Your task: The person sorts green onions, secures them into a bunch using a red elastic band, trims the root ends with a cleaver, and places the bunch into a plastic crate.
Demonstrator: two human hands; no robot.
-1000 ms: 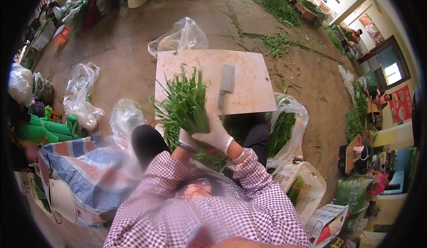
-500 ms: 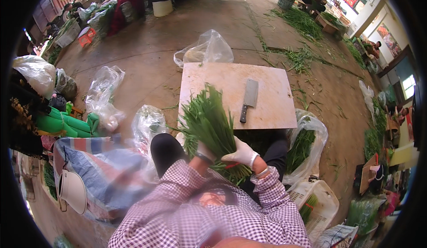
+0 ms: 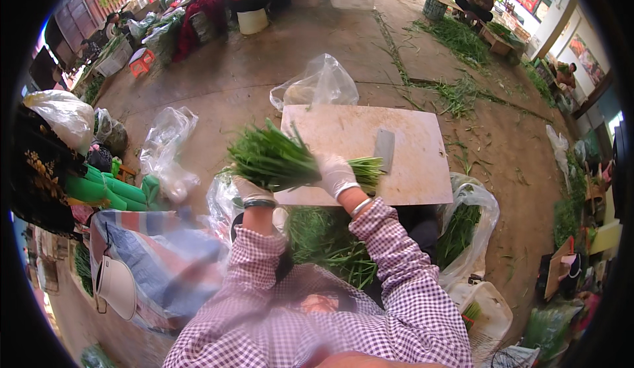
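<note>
A bunch of leafy greens (image 3: 274,161) lies sideways in my hands over the near left part of a pale board (image 3: 413,180). Its leaves point left and its stem ends stick out to the right. My right hand (image 3: 335,172), in a white glove, is closed round the stems. At the leafy end, my left hand (image 3: 251,192), gloved too, grips from below, its fingers partly hidden by the leaves. A cleaver (image 3: 384,148) rests on the board to the right; the stem ends hide its handle. Loose greens (image 3: 330,246) fill the space between my knees, below the board.
Right of the board stands a clear bag of greens (image 3: 460,229), with a pale plastic basket (image 3: 487,312) nearer. A clear plastic bag (image 3: 323,84) sits beyond the board. On the left are a striped sheet (image 3: 178,252) and a sun visor (image 3: 117,289). Other people sit farther off.
The bunch has gone from upright near my lap to sideways over the board, its stem ends now to the right. Both hands have moved forward with it. The view has shifted slightly.
</note>
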